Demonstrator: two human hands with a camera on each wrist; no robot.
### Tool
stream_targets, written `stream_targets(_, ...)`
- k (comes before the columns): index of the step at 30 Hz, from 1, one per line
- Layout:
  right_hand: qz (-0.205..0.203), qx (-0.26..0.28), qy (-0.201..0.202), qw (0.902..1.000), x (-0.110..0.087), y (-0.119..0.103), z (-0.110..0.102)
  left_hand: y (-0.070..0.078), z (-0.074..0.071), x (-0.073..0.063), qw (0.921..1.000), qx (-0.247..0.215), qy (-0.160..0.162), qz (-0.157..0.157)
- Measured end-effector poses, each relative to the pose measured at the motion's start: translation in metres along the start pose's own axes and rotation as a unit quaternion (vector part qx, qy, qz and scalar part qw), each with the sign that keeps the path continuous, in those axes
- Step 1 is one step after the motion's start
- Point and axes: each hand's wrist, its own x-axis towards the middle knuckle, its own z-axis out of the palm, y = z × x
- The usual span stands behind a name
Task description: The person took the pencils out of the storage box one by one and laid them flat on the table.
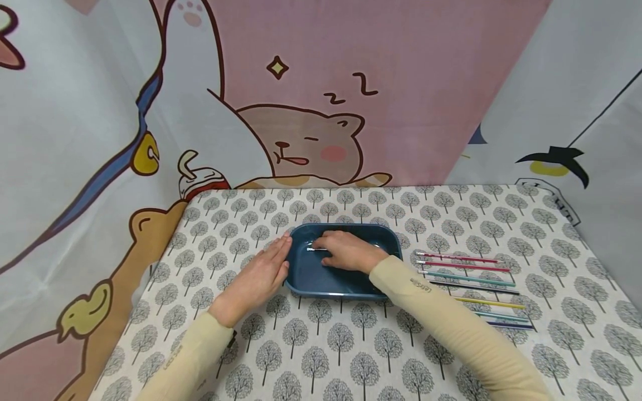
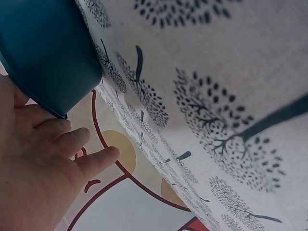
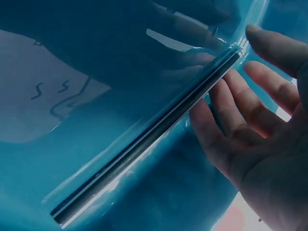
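Note:
A dark blue rectangular tray [image 1: 343, 294] stands on the patterned cloth. My right hand [image 1: 348, 250] reaches down inside it from the right. In the right wrist view, a dark pencil [image 3: 144, 144] with a pale banded end lies along the tray floor. The right fingertips rest along one side of the pencil near that end, with the thumb on the other side, apart from it. In the head view most of the pencil is hidden under this hand. My left hand [image 1: 259, 275] touches the tray's left wall with extended fingers, as the left wrist view also shows.
Right of the tray, several pencils lie roughly parallel on the tablecloth [image 1: 341, 356], among them a red pencil [image 1: 463, 266], a black pencil [image 1: 476, 287] and a yellow pencil [image 1: 491, 303]. A cartoon-printed curtain [image 1: 426, 83] hangs behind the table and along its sides.

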Motion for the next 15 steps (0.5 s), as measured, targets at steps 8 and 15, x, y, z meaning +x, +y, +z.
stream_targets(8, -0.012, -0.002, 0.008, 0.9999, -0.0016, 0.0009, 0.001, 0.001, -0.0016, 0.0001, 1.0, 0.002, -0.001, 0.0)
stream_targets(15, -0.006, 0.001, 0.01, 0.9999, -0.0021, 0.0001, 0.0028, 0.0014, -0.0019, -0.0004, 1.0, -0.002, -0.005, -0.008)
